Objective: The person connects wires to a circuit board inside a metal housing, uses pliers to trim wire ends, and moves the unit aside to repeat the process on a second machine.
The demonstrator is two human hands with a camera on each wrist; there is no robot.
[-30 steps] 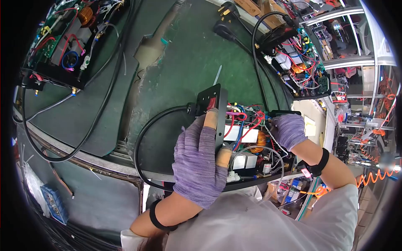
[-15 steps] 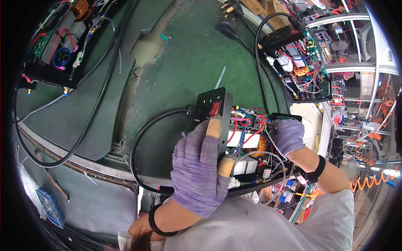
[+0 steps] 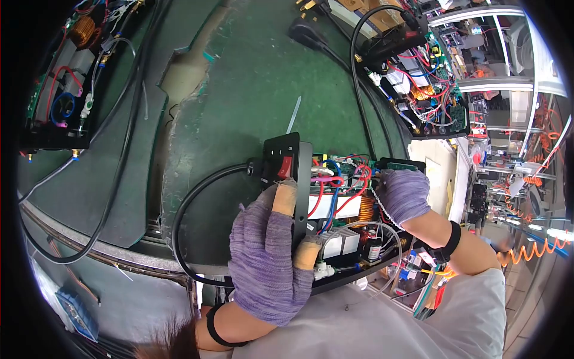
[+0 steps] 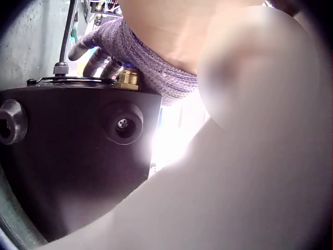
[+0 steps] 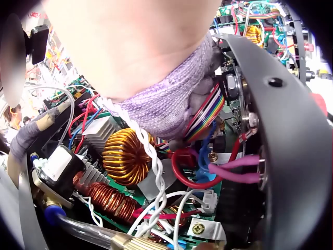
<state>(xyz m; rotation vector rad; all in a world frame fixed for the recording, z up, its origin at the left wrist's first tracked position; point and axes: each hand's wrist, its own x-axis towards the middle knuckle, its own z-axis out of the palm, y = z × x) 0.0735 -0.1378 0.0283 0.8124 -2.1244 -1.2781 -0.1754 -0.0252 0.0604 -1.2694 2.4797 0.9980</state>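
A black-cased unit with an end panel and red switch lies on the green bench, wiring and coils exposed. The left hand grips the panel's near edge, its tan-covered fingertips beside the switch. At the opposite end, the right hand is curled by a small black panel, fingers mostly hidden from above. In the right wrist view, its fingers pinch a rainbow ribbon cable beside a board; a copper coil is underneath. The left wrist view shows the left hand behind the case's underside.
Two similar opened units, one at the left and one at the upper right, stand on the bench. A white cable tie lies above the end panel. A black power cord loops left of the unit; plugs lie at the top.
The head view has shifted, moving the scene left. The end panel shows more of its face, and the left fingertip now sits lower on the switch. The right hand has barely moved.
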